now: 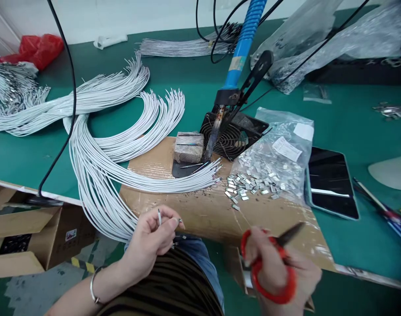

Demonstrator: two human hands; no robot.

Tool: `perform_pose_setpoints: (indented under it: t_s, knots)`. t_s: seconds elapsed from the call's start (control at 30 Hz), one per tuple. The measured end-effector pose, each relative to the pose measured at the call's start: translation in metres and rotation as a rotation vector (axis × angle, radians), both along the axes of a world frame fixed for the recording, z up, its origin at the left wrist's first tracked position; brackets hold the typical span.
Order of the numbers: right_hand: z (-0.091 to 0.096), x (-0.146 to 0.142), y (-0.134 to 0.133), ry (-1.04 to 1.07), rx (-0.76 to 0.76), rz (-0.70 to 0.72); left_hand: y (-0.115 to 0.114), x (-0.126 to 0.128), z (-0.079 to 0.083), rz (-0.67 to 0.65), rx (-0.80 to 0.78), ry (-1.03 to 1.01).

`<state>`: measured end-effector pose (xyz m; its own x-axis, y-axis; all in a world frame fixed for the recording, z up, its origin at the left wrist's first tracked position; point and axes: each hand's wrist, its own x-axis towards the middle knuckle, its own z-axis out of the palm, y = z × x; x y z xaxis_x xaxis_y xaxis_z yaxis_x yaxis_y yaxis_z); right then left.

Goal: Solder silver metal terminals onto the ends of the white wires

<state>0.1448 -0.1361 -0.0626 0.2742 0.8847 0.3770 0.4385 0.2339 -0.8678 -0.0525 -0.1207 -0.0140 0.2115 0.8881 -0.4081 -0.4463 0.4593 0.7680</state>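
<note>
My left hand (152,239) is closed in a pinch on the end of a thin white wire (159,216), just below the cardboard sheet (200,210). My right hand (279,267) grips red-handled scissors (272,276), blurred by motion, with the dark blades (290,235) pointing up and right. A fan of white wires (98,175) curves from the left down toward my left hand, and their stripped ends (213,173) rest on the cardboard. Small metal terminals (243,186) lie scattered beside them.
A blue-handled soldering iron (235,66) rests in its stand over a black fan grille (231,138), next to a block (188,148). A plastic bag of terminals (279,149), a dark tablet (332,182), more wire bundles (19,101), a red bag (38,48) and cardboard boxes (25,237) surround the spot.
</note>
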Motion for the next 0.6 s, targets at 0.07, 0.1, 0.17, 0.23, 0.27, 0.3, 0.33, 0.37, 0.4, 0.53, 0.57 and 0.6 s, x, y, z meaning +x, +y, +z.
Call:
perform_pose_setpoints:
  t_s: [0.07,0.1,0.17,0.23,0.27,0.3,0.33,0.37,0.4,0.53,0.57,0.6]
  knots:
    - [0.001,0.002,-0.002,-0.051,-0.056,0.109,-0.001,0.000,-0.003,-0.009,0.036,0.027]
    - [0.002,-0.001,-0.004,-0.079,-0.078,0.175,-0.002,0.001,-0.004,-0.015,0.057,0.055]
    - [0.002,-0.009,-0.007,-0.130,-0.106,0.286,-0.004,0.001,-0.006,-0.027,0.099,0.128]
    - [0.003,-0.016,-0.009,-0.169,-0.117,0.350,-0.005,0.001,-0.005,-0.048,0.132,0.193]
    - [0.003,-0.018,-0.009,-0.186,-0.119,0.371,-0.005,0.001,-0.004,-0.059,0.143,0.219]
    - [0.004,-0.020,-0.009,-0.202,-0.118,0.388,-0.005,0.002,-0.003,-0.066,0.150,0.240]
    - [0.004,-0.020,-0.008,-0.215,-0.116,0.401,-0.004,0.002,-0.002,-0.070,0.157,0.258]
    - [0.004,-0.021,-0.007,-0.226,-0.114,0.410,-0.004,0.002,-0.001,-0.073,0.160,0.275]
    - [0.005,-0.020,-0.006,-0.237,-0.111,0.417,-0.004,0.002,0.000,-0.075,0.167,0.289]
    - [0.009,-0.020,-0.003,-0.258,-0.089,0.407,-0.003,0.003,0.002,-0.092,0.200,0.337]
    - [0.010,-0.020,-0.002,-0.259,-0.081,0.405,-0.003,0.003,0.002,-0.093,0.209,0.350]
    - [0.011,-0.020,-0.002,-0.258,-0.073,0.404,-0.004,0.003,0.002,-0.092,0.216,0.365]
